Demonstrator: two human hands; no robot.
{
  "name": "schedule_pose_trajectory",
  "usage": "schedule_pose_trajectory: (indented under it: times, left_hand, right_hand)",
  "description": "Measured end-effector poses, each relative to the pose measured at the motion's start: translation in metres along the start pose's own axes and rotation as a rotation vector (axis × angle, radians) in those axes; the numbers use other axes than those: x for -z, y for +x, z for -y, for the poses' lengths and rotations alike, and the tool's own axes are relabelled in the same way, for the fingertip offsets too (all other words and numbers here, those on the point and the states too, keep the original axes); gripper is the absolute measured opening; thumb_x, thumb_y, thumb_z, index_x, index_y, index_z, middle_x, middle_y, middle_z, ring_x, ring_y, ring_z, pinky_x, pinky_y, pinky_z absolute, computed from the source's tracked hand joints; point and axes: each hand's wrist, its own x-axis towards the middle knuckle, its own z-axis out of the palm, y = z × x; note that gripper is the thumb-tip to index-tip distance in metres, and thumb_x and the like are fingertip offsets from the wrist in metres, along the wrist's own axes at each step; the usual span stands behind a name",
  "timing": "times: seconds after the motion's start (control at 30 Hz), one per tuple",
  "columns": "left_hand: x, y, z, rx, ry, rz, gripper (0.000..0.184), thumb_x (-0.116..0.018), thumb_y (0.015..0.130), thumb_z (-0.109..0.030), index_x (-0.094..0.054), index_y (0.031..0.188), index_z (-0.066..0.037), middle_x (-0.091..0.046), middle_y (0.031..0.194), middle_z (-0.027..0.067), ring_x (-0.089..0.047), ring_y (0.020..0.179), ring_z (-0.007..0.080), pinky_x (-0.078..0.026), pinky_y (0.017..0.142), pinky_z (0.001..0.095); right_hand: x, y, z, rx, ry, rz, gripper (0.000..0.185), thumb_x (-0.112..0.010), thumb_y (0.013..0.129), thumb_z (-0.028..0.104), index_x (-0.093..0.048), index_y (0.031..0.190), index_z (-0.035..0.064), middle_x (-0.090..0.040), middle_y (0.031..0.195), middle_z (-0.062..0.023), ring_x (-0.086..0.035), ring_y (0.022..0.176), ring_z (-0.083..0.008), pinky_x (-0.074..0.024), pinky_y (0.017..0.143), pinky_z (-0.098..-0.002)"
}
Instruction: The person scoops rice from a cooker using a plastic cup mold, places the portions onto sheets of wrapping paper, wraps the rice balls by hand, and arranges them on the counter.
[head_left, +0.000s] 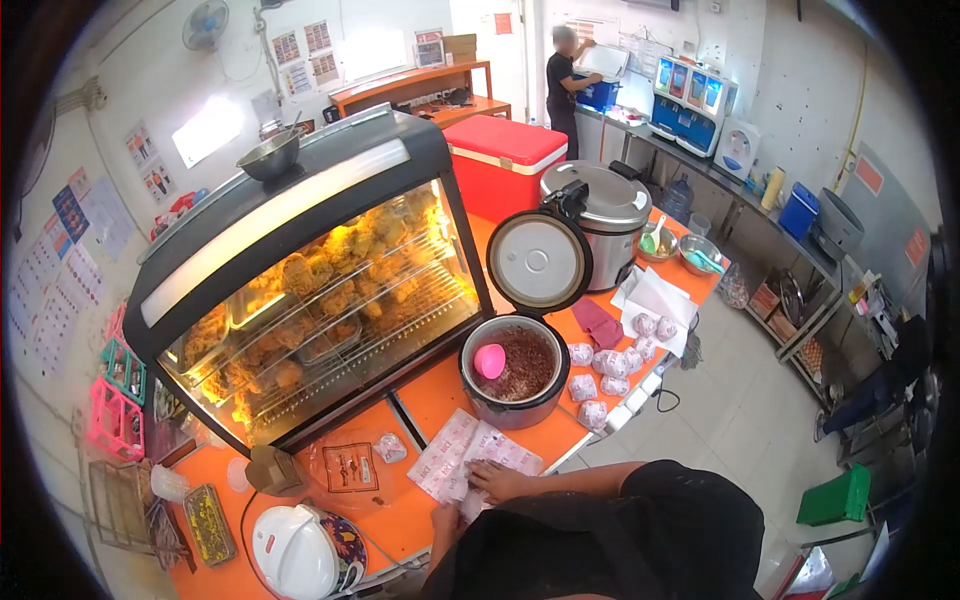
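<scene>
Printed white-and-pink wrapping paper lies in sheets on the orange table, in front of the open rice cooker. My right hand rests over a sheet, its fingers stretched across the paper. Close to my body, my left hand is closed at the near edge of the paper, partly hidden by my dark sleeve. Reddish-brown rice and a pink scoop are inside the cooker. To its right sit several paper-wrapped bundles, and one more wrapped bundle lies left of the sheets.
A lit glass display case of fried chicken stands ahead on the left. Behind are a closed rice cooker and a red cooler box. A white-lidded pot is at lower left. Another person stands at the back counter.
</scene>
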Motion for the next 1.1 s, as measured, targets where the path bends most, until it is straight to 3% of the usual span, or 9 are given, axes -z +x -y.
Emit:
schedule_pose_trajectory:
  times: [0.03,0.07,0.33,0.6,0.67,0.7,0.8,0.87,1.1]
  left_hand:
    - [-0.008,-0.017,-0.009,0.19,-0.001,0.113,0.034,-0.075,0.086,-0.014,-0.067,0.115,0.002,-0.066,0.075,0.0063,-0.058,0.054,0.0175,-0.047,0.053,0.0322]
    - [-0.012,-0.025,-0.006,-0.042,-0.034,0.328,0.041,-0.072,0.091,-0.02,-0.059,0.125,-0.002,-0.063,0.076,0.0057,-0.056,0.056,0.0186,-0.046,0.052,0.0322]
    - [0.02,-0.013,0.005,0.435,-0.239,0.242,0.039,-0.071,0.091,-0.024,-0.059,0.121,-0.003,-0.059,0.08,0.0071,-0.055,0.065,0.0205,-0.047,0.059,0.0342]
    - [0.01,-0.003,0.009,0.221,-0.456,-0.057,0.043,-0.073,0.089,-0.029,-0.058,0.121,-0.004,-0.059,0.084,0.0095,-0.056,0.071,0.0229,-0.049,0.066,0.038]
    - [-0.017,-0.057,-0.046,-0.93,0.278,-0.729,0.046,-0.073,0.086,-0.033,-0.06,0.117,-0.002,-0.06,0.079,0.0104,-0.058,0.076,0.0302,-0.05,0.077,0.0467]
    - [-0.024,-0.085,-0.088,-0.928,0.278,-0.73,0.046,-0.073,0.086,-0.033,-0.06,0.117,-0.002,-0.06,0.079,0.0104,-0.058,0.076,0.0302,-0.05,0.077,0.0467]
    - [-0.029,-0.111,-0.14,-1.101,0.697,-0.381,0.04,-0.07,0.085,-0.033,-0.066,0.109,-0.001,-0.068,0.087,0.0137,-0.063,0.091,0.0369,-0.048,0.088,0.0508]
    - [-0.021,-0.055,-0.12,-0.712,0.823,0.057,0.033,-0.066,0.087,-0.032,-0.072,0.1,-0.003,-0.072,0.104,0.0179,-0.065,0.104,0.039,-0.049,0.089,0.0495]
    - [-0.006,-0.028,-0.115,-0.636,0.899,0.033,0.037,-0.061,0.089,-0.036,-0.071,0.102,-0.003,-0.071,0.098,0.0243,-0.067,0.095,0.0437,-0.052,0.086,0.0509]
  right_hand:
    - [-0.001,0.001,-0.001,0.004,-0.003,0.001,0.088,-0.069,0.087,0.038,-0.029,0.152,-0.0033,-0.017,0.162,-0.0282,-0.022,0.15,-0.044,-0.0226,0.122,-0.053]
    - [0.0,0.001,0.0,-0.008,0.028,-0.036,0.087,-0.068,0.088,0.041,-0.03,0.152,-0.0034,-0.019,0.162,-0.0289,-0.023,0.15,-0.0443,-0.022,0.122,-0.0536]
    - [0.062,-0.009,0.007,0.079,0.172,0.047,0.075,-0.065,0.091,0.044,-0.038,0.145,0.0,-0.03,0.155,-0.0312,-0.025,0.148,-0.0465,-0.0238,0.119,-0.0567]
    - [0.06,0.023,-0.016,0.007,0.249,0.112,0.023,-0.068,0.079,0.021,-0.069,0.093,0.0027,-0.068,0.115,-0.0208,-0.066,0.103,-0.0379,-0.0521,0.088,-0.047]
    - [0.053,0.037,-0.022,-0.027,0.204,0.142,0.021,-0.067,0.078,0.018,-0.07,0.092,0.0038,-0.07,0.105,-0.0196,-0.068,0.096,-0.0377,-0.0527,0.082,-0.0478]
    - [0.045,0.046,-0.029,-0.058,0.16,0.169,0.019,-0.066,0.076,0.015,-0.072,0.092,0.0048,-0.071,0.095,-0.0183,-0.069,0.089,-0.0374,-0.0534,0.077,-0.0485]
    - [0.039,0.071,-0.038,-0.07,0.142,0.176,0.02,-0.064,0.076,0.016,-0.074,0.089,0.0051,-0.072,0.088,-0.0198,-0.069,0.084,-0.04,-0.0533,0.075,-0.0504]
    - [0.016,0.087,-0.061,-0.031,0.21,0.092,0.02,-0.063,0.077,0.019,-0.075,0.085,0.005,-0.072,0.087,-0.0205,-0.07,0.081,-0.0404,-0.0532,0.074,-0.0507]
    - [0.05,0.075,-0.06,-0.134,0.201,0.059,0.018,-0.064,0.076,0.015,-0.074,0.087,0.0061,-0.073,0.09,-0.0183,-0.07,0.088,-0.0353,-0.0535,0.077,-0.0479]
